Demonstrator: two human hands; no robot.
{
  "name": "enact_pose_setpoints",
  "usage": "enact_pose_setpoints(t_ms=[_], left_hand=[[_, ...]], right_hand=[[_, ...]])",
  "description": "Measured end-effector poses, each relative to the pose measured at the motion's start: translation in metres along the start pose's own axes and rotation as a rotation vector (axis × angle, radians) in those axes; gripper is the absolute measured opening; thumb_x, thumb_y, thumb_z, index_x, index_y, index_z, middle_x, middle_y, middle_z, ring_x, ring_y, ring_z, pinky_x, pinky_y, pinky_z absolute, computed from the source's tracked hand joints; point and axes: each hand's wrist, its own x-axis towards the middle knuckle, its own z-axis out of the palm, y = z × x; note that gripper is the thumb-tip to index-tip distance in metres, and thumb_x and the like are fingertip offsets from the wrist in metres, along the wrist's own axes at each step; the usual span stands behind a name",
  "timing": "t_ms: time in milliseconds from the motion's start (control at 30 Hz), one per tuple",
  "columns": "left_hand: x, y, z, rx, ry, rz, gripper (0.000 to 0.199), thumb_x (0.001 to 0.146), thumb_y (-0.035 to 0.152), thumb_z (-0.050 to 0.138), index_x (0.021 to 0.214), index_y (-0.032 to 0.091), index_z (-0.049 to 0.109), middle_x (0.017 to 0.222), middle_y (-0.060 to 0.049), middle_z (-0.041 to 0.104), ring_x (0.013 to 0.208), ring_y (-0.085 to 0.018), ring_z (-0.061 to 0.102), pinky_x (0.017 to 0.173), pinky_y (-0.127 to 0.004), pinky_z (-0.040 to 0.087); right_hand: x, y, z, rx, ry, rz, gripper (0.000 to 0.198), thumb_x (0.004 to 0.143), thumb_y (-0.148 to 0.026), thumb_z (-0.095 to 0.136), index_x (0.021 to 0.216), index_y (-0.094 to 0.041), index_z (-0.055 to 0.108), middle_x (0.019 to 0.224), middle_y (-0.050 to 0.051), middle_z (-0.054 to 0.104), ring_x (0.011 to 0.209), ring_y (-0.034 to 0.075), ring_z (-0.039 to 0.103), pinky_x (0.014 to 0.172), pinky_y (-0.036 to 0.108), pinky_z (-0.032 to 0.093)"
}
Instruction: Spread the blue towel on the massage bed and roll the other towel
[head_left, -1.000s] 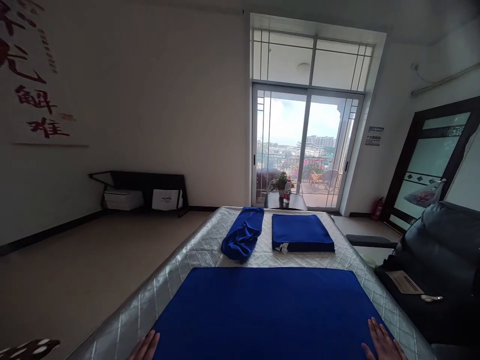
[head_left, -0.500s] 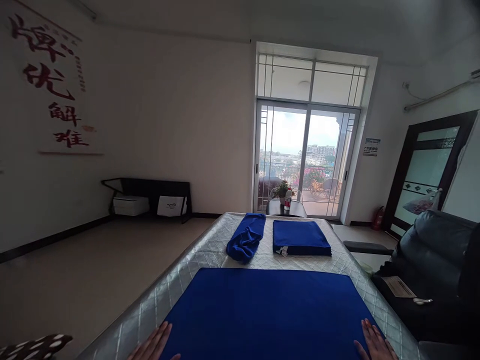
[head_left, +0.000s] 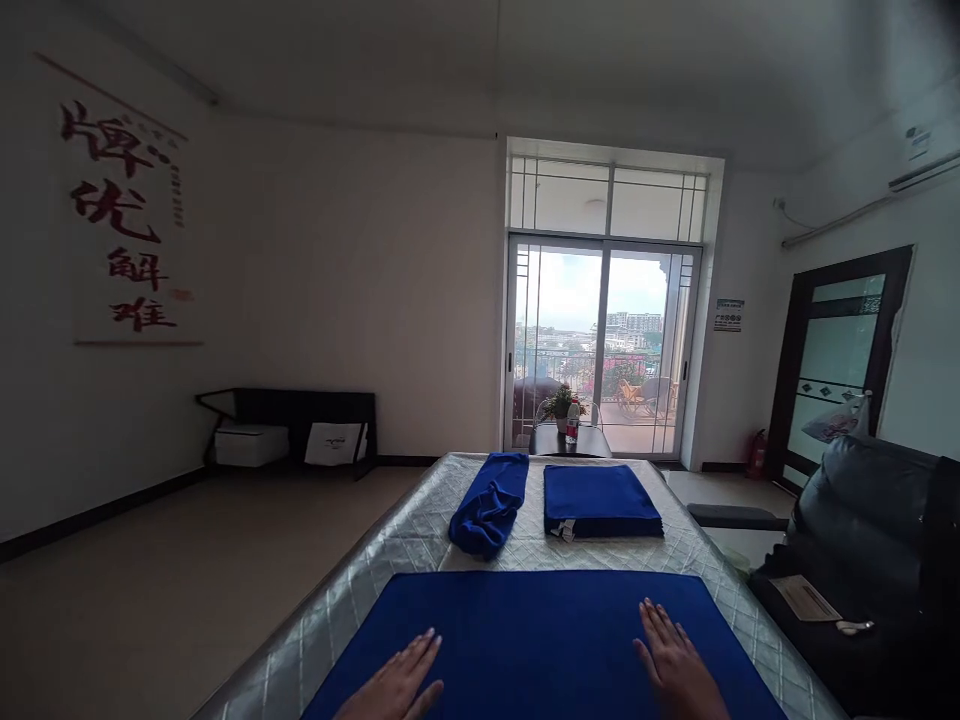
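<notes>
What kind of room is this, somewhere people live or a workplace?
Probably a sparsely furnished living room in a flat, used for work. A sliding glass balcony door looks over city buildings, a red calligraphy scroll hangs on the wall, and a black leather armchair stands beside a silver quilted table bearing blue cloths.

Near edge of spread blue cloth (head_left: 540,640), both wrists cut off below.

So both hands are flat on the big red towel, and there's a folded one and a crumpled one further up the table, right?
Not quite: the big towel is blue, not red. The head view shows the left hand and right hand flat on it, with the folded towel and crumpled towel further up the table.
</notes>
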Motion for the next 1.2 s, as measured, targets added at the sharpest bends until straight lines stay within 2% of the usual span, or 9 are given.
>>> enact_pose_setpoints(t_ms=[100,167,233,300,467,567,933,1100,1200], left_hand=[[0.051,0.069,-0.003,-0.038,-0.044,0.183,0.050,0.096,0.047,0.039,0.143,0.035,0.049,0.151,0.004,0.048,0.138,-0.021,0.046,0.115,-0.033,0.038],[0.086,0.105,0.005,-0.019,0.004,0.238,0.047,0.098,0.040,0.037,0.141,0.028,0.054,0.149,-0.002,0.052,0.137,-0.022,0.048,0.116,-0.035,0.038],[0.116,0.128,0.019,-0.006,0.041,0.248,0.047,0.099,0.034,0.033,0.140,0.022,0.055,0.148,-0.007,0.054,0.138,-0.022,0.047,0.117,-0.037,0.037],[0.139,0.138,0.036,-0.001,0.072,0.243,0.048,0.100,0.029,0.030,0.142,0.018,0.052,0.150,-0.010,0.051,0.141,-0.022,0.043,0.119,-0.039,0.034],[0.167,0.128,0.082,0.061,0.122,0.264,0.048,0.100,0.024,0.032,0.147,0.022,0.045,0.150,-0.011,0.050,0.143,-0.025,0.039,0.118,-0.049,0.035],[0.170,0.119,0.096,0.107,0.130,0.294,0.048,0.101,0.027,0.030,0.147,0.020,0.044,0.151,-0.011,0.049,0.143,-0.026,0.039,0.117,-0.050,0.037],[0.171,0.115,0.101,0.157,0.128,0.341,0.050,0.102,0.026,0.028,0.150,0.020,0.038,0.154,-0.012,0.045,0.145,-0.025,0.034,0.118,-0.051,0.034],[0.166,0.118,0.091,0.123,0.093,0.241,0.053,0.103,0.039,0.027,0.149,0.017,0.039,0.155,-0.013,0.042,0.146,-0.025,0.033,0.119,-0.049,0.033],[0.158,0.106,0.077,0.138,0.080,0.186,0.056,0.102,0.042,0.027,0.148,0.013,0.042,0.154,-0.015,0.041,0.145,-0.026,0.034,0.118,-0.047,0.034]], right_hand=[[0.030,-0.069,-0.008,0.065,0.033,-0.132,0.064,0.096,-0.040,0.020,0.151,-0.012,0.036,0.158,0.005,0.030,0.148,0.021,0.022,0.122,0.042,0.020],[0.051,-0.100,-0.004,0.096,0.032,-0.176,0.062,0.096,-0.034,0.022,0.151,-0.010,0.037,0.158,0.008,0.033,0.148,0.022,0.024,0.122,0.041,0.020],[0.070,-0.118,0.007,0.105,0.017,-0.194,0.060,0.095,-0.029,0.024,0.150,-0.008,0.038,0.157,0.010,0.035,0.147,0.023,0.026,0.121,0.042,0.021],[0.086,-0.124,0.021,0.102,-0.003,-0.206,0.060,0.093,-0.024,0.027,0.149,-0.009,0.040,0.156,0.011,0.037,0.147,0.024,0.028,0.121,0.042,0.022],[0.106,-0.117,0.059,0.112,-0.004,-0.202,0.060,0.092,-0.022,0.026,0.152,-0.016,0.036,0.159,0.006,0.032,0.148,0.022,0.023,0.122,0.042,0.017],[0.109,-0.113,0.068,0.125,-0.001,-0.222,0.060,0.094,-0.023,0.024,0.154,-0.014,0.031,0.161,0.007,0.027,0.150,0.022,0.019,0.122,0.044,0.014],[0.111,-0.111,0.065,0.132,-0.046,-0.245,0.061,0.095,-0.026,0.026,0.154,-0.010,0.028,0.161,0.010,0.023,0.150,0.024,0.015,0.122,0.044,0.012],[0.100,-0.109,0.047,0.122,-0.059,-0.177,0.061,0.098,-0.032,0.021,0.155,-0.012,0.026,0.162,0.010,0.022,0.150,0.023,0.016,0.122,0.045,0.014],[0.093,-0.093,0.036,0.091,-0.048,-0.126,0.061,0.098,-0.036,0.021,0.154,-0.013,0.029,0.161,0.009,0.025,0.149,0.023,0.019,0.121,0.045,0.016]])
